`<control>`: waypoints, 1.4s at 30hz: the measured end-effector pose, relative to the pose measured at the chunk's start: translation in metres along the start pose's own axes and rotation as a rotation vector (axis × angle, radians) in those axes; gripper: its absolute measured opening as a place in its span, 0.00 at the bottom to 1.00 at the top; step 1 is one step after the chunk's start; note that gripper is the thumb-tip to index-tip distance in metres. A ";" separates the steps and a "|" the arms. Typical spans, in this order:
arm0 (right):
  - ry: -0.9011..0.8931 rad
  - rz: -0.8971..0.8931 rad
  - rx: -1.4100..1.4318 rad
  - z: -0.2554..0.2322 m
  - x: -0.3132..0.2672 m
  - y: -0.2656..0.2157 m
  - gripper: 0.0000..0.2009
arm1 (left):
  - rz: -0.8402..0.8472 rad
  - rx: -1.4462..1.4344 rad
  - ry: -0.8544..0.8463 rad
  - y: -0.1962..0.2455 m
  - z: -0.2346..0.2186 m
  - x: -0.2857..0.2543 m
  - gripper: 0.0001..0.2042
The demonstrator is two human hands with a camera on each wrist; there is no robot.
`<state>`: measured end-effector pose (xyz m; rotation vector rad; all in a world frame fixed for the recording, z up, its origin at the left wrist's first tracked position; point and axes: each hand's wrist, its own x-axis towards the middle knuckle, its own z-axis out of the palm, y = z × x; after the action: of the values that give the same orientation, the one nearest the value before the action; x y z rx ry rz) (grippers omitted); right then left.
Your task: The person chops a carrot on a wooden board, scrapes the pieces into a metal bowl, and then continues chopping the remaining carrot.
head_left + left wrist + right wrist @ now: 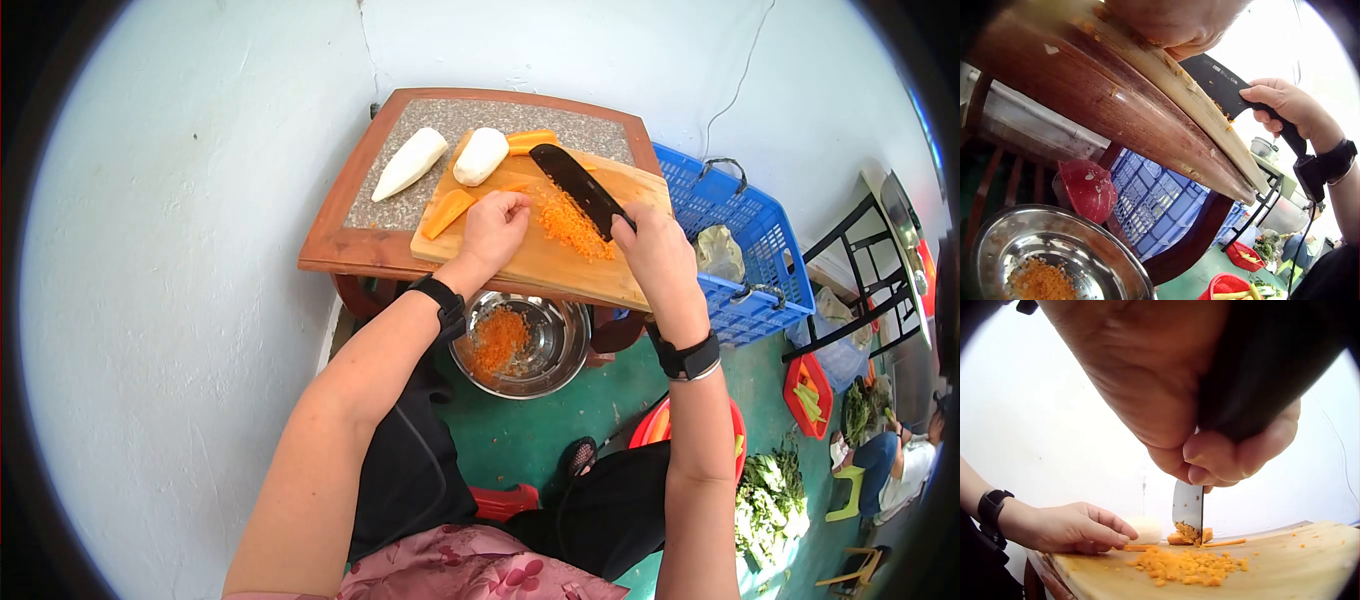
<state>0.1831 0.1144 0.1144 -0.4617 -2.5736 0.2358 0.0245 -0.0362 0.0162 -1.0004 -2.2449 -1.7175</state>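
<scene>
A wooden cutting board point(550, 265) lies on a small stone-topped table point(400, 205) and overhangs its front edge. My right hand point(655, 255) grips the handle of a black knife point(578, 185), whose blade tip is down in a pile of minced carrot point(572, 228). In the right wrist view the blade point(1187, 506) stands upright in the mince point(1191, 565). My left hand point(495, 228) rests on the board left of the pile with loosely curled fingers, its fingertips point(1119, 536) by a thin carrot strip point(1141, 548). Two white radish pieces point(410, 162) point(481, 155) and carrot chunks point(447, 212) lie at the far left.
A steel bowl point(560, 375) holding minced carrot sits on the green floor under the board's front edge. A blue plastic crate point(740, 240) stands to the right of the table. Red baskets of vegetables point(808, 395) and a seated person point(895, 465) are further right. A white wall is behind.
</scene>
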 end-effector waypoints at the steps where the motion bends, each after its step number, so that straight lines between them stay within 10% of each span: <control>1: -0.007 -0.005 0.008 -0.001 -0.001 -0.003 0.12 | -0.010 -0.012 0.006 0.000 0.000 0.000 0.07; 42: 0.029 -0.044 -0.045 0.015 -0.004 0.003 0.11 | 0.000 -0.009 0.015 0.003 0.000 -0.002 0.08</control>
<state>0.1790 0.1143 0.0990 -0.4216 -2.5625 0.1550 0.0274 -0.0369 0.0176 -0.9865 -2.2300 -1.7302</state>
